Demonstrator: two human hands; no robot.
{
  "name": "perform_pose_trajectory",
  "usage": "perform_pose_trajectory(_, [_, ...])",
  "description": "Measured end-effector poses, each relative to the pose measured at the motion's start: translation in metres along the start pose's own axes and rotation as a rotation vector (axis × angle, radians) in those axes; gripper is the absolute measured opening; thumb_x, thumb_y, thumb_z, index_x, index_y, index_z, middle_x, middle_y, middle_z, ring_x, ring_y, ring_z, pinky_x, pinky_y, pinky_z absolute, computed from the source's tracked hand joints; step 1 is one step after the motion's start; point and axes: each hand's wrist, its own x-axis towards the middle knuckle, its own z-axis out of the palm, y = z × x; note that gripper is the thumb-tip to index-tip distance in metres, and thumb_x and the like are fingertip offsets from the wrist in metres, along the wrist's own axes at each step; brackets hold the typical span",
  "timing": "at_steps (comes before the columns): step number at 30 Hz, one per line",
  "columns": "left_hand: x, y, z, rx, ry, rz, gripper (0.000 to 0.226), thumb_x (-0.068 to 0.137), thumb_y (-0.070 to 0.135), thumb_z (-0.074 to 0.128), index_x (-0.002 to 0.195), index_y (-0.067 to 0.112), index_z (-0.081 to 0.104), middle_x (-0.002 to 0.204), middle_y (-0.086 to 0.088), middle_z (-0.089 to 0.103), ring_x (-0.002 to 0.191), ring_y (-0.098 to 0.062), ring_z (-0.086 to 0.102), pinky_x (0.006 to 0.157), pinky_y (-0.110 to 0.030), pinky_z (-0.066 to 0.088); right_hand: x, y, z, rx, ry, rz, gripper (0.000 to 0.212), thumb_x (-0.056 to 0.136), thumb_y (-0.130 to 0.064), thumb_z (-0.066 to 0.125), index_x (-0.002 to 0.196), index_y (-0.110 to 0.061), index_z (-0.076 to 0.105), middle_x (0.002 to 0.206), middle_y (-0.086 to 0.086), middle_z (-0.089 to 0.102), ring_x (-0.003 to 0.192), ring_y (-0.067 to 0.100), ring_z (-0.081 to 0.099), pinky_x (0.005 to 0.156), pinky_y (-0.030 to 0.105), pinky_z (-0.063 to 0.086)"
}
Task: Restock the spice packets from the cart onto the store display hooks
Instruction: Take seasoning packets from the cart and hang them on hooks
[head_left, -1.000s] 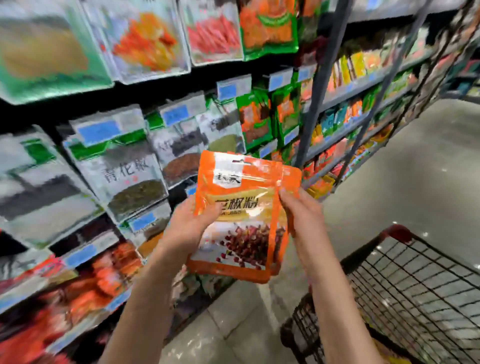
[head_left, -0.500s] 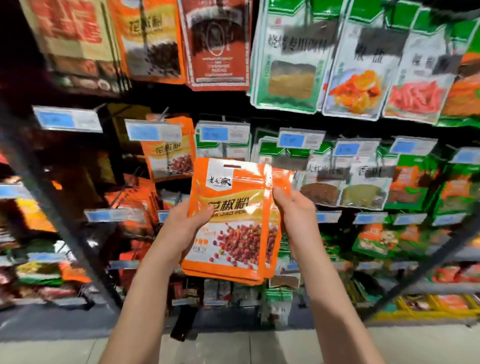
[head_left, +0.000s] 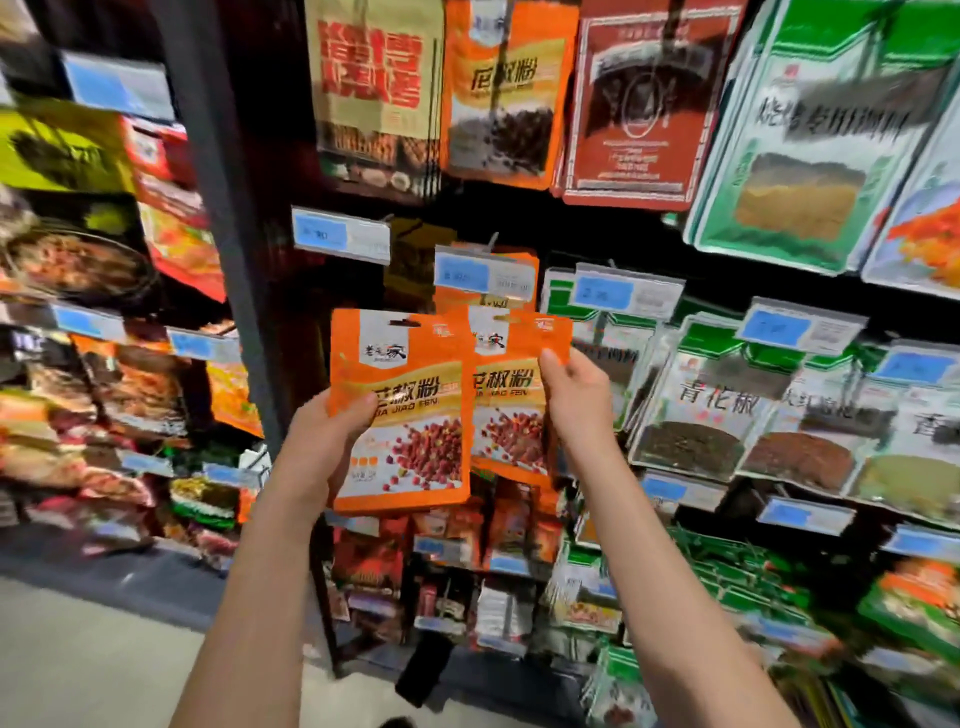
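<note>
Left hand (head_left: 322, 447): gripping the front orange packet (head_left: 400, 415) at its left edge, thumb across the face, fingers behind. May be more than one pack in that grip, can't tell.
Right hand (head_left: 576, 400): pinching the right edge of the second orange packet (head_left: 506, 410). It sits behind and right of the front one, partly overlapped by it. Both packs upright, hang holes on top.
Just past the hands, above the gap between them: blue-and-white price tag (head_left: 485, 275) on a hook, same-colour hung packs (head_left: 519, 254) behind it.
Right of the right hand: green-topped packets (head_left: 691, 410) hanging in a row.
Left of the left hand: dark shelf post (head_left: 223, 234).
Farther, above both hands: top row with a tan pack (head_left: 374, 88), orange pack (head_left: 509, 93), red pack (head_left: 634, 98).
</note>
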Motion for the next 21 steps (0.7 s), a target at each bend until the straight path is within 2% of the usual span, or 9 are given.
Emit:
perform_pose_trajectory(1, [0.006,-0.002,-0.005,0.006,0.008,0.002,0.013,0.097,0.007,0.051,0.098,0.015,0.061,0.077,0.010,0.069,0.060,0.003,0.066,0.060,-0.014,0.048,0.006,0.002,0.008,-0.010,0.000,-0.001,0.023,0.100,-0.020,0.048,0.091,-0.009,0.067,0.095,0.020,0.069,0.080,0.022,0.060,0.069,0.031,0.044])
perform_pose_trajectory(4, [0.027,-0.008,-0.020,0.004,0.029,0.000,0.014,0.096,0.008,0.053,0.104,0.014,0.063,0.093,0.004,0.071,0.080,-0.004,0.070,0.060,-0.015,0.052,0.024,0.010,0.028,0.007,0.013,0.005,0.034,0.100,-0.024,0.048,0.096,0.008,0.060,0.099,0.030,0.063,0.084,0.040,0.059,0.068,0.034,0.040])
perform_pose_trajectory(5, [0.033,-0.009,-0.023,0.002,0.033,-0.011,0.015,0.096,0.009,0.054,0.107,0.013,0.063,0.096,0.001,0.072,0.085,-0.010,0.071,0.063,-0.020,0.054,0.028,0.013,0.033,0.012,0.018,0.012,0.034,0.100,-0.025,0.048,0.094,0.007,0.059,0.096,0.030,0.062,0.079,0.038,0.056,0.067,0.033,0.038])
perform_pose_trajectory(7, [0.044,-0.010,-0.027,0.009,0.039,-0.032,0.017,0.096,0.012,0.055,0.112,0.011,0.062,0.098,-0.003,0.071,0.086,-0.019,0.070,0.071,-0.032,0.054,0.035,0.016,0.042,0.017,0.034,0.023,0.029,0.100,-0.024,0.048,0.081,-0.005,0.057,0.080,0.017,0.060,0.068,0.020,0.050,0.065,0.031,0.037])
perform_pose_trajectory(10, [0.058,-0.012,-0.033,0.019,0.001,-0.034,0.019,0.095,0.014,0.057,0.113,0.013,0.063,0.103,-0.005,0.072,0.091,-0.023,0.069,0.080,-0.039,0.054,0.038,0.022,0.050,0.081,0.058,0.034,0.021,0.100,-0.025,0.047,0.092,-0.013,0.061,0.091,0.004,0.066,0.083,0.015,0.059,0.079,0.031,0.046])
perform_pose_trajectory(11, [0.062,-0.014,-0.035,0.016,-0.011,-0.036,0.019,0.094,0.015,0.058,0.112,0.014,0.063,0.103,-0.006,0.072,0.091,-0.024,0.070,0.079,-0.039,0.054,0.039,0.024,0.052,0.095,0.067,0.043,0.020,0.100,-0.026,0.047,0.093,-0.014,0.061,0.093,0.004,0.067,0.085,0.016,0.061,0.083,0.032,0.048])
perform_pose_trajectory(14, [0.070,-0.018,-0.038,0.009,-0.044,-0.038,0.016,0.095,0.016,0.057,0.109,0.014,0.064,0.099,-0.005,0.074,0.087,-0.022,0.071,0.072,-0.036,0.055,0.042,0.029,0.054,0.106,0.103,0.038,0.028,0.100,-0.029,0.048,0.092,-0.005,0.060,0.098,0.019,0.067,0.084,0.024,0.062,0.086,0.044,0.050])
perform_pose_trajectory(18, [0.073,-0.017,-0.039,0.001,-0.079,-0.026,0.016,0.095,0.017,0.057,0.109,0.016,0.064,0.095,0.000,0.075,0.083,-0.017,0.072,0.069,-0.033,0.054,0.044,0.022,0.056,0.094,0.127,0.040,0.036,0.100,-0.029,0.047,0.109,0.005,0.058,0.117,0.027,0.059,0.109,0.038,0.055,0.096,0.047,0.044])
perform_pose_trajectory(21, [0.074,-0.014,-0.042,-0.005,-0.087,-0.014,0.012,0.095,0.016,0.056,0.103,0.019,0.063,0.087,0.005,0.076,0.077,-0.013,0.072,0.064,-0.029,0.053,0.047,0.017,0.059,0.123,0.087,0.019,0.025,0.101,-0.028,0.046,0.105,-0.011,0.063,0.108,0.014,0.067,0.100,0.024,0.063,0.084,0.033,0.050])
